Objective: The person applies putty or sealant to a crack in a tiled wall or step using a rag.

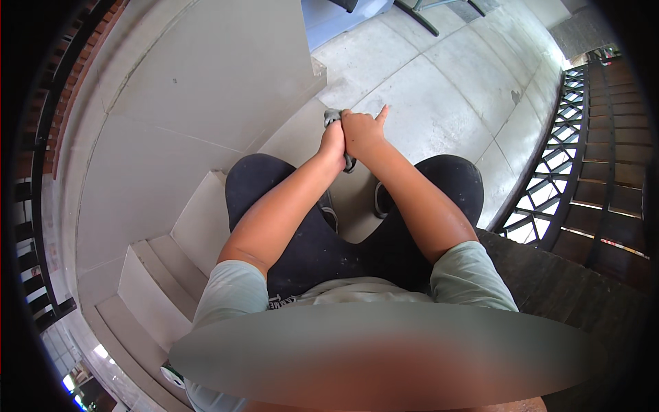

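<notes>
Out in front of my knees, my two hands are pressed together around a crumpled grey bundle [332,116] that looks like cloth. My left hand [332,141] is closed on it, with a lump of grey showing above the fingers. My right hand [364,132] lies against the left one, fingers curled over the bundle and one finger sticking out to the right. A darker end of the same bundle hangs below the hands near the wrists. Most of it is hidden inside my grip.
I sit with knees apart over a pale tiled floor [439,96]. On the left are a grey wall [192,89] and steps [161,275]. A black metal lattice gate [549,165] stands at the right. A bluish container [340,24] and dark metal legs [419,19] are at the far side.
</notes>
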Available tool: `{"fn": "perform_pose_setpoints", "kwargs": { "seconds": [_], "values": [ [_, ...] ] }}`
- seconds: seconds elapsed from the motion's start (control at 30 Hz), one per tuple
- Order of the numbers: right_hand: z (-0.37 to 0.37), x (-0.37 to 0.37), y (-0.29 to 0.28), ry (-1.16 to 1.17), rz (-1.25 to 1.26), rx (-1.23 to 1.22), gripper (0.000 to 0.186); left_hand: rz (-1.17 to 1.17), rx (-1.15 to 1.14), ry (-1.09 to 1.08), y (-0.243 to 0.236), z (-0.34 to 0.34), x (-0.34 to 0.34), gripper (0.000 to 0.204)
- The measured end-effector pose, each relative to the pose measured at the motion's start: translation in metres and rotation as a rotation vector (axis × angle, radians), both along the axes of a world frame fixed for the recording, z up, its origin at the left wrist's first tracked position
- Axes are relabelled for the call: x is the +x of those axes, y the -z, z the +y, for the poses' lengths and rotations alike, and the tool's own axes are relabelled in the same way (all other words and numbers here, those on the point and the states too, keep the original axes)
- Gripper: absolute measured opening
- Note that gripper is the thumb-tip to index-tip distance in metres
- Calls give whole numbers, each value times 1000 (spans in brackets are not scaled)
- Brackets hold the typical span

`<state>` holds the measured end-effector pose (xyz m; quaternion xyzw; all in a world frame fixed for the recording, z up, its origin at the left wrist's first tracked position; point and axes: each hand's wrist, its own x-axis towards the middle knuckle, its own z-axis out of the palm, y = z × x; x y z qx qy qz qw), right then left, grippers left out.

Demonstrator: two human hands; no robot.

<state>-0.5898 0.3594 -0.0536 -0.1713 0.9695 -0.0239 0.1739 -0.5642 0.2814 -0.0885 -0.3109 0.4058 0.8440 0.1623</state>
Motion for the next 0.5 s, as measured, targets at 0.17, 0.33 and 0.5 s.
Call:
{"fn": "perform_pose_setpoints", "kwargs": {
  "seconds": [0.17,0.33,0.5],
  "values": [
    [-1,0,0,-2,2,-2,35,3,30,-13,8,-1,-3,25],
    [-1,0,0,-5,-7,-15,38,14,22,-23,8,-1,-2,23],
    [-1,-1,0,-21,-24,-5,43,13,56,-32,13,-2,-3,23]
  ]
}}
